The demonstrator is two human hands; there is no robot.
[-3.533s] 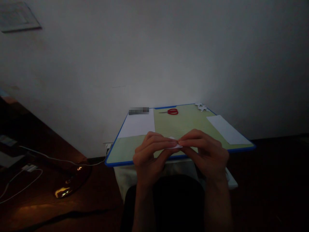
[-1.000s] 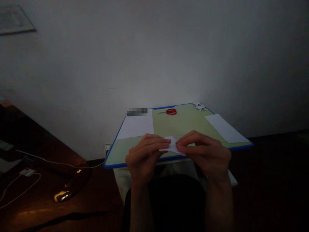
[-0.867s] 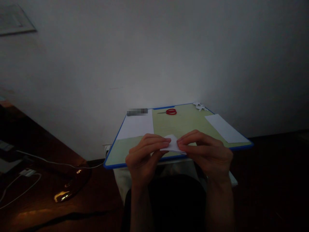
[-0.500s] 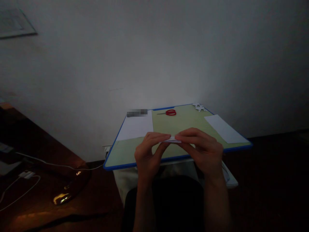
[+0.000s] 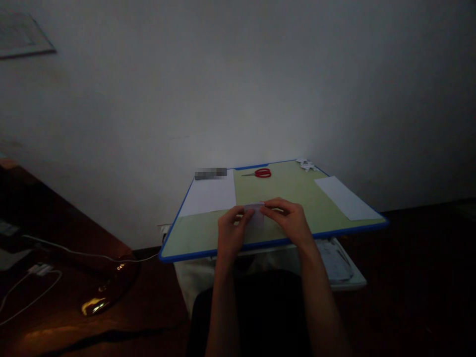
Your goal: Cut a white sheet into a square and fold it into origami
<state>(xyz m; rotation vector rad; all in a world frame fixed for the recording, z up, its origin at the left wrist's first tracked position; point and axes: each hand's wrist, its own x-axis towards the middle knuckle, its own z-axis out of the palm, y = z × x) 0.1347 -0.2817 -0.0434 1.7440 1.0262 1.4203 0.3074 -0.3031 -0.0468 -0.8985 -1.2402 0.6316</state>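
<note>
Both hands pinch a small folded white paper [image 5: 255,216] over the near part of a green board with a blue rim [image 5: 282,242]. My left hand [image 5: 231,234] grips the paper's left side with fingers closed. My right hand [image 5: 287,221] grips its right top edge, fingers also closed. The paper hangs down between the two hands, just above the board.
A white sheet [image 5: 210,195] lies on the board's left, a white strip [image 5: 347,198] on its right. Red scissors [image 5: 260,173] and small folded paper pieces [image 5: 307,164] sit at the far edge. A lamp base [image 5: 107,290] and cables [image 5: 33,270] lie on the dark wooden floor, left.
Both hands have moved forward over the board with the paper. The paper, held flat between the fingertips before, now hangs down opened between them.
</note>
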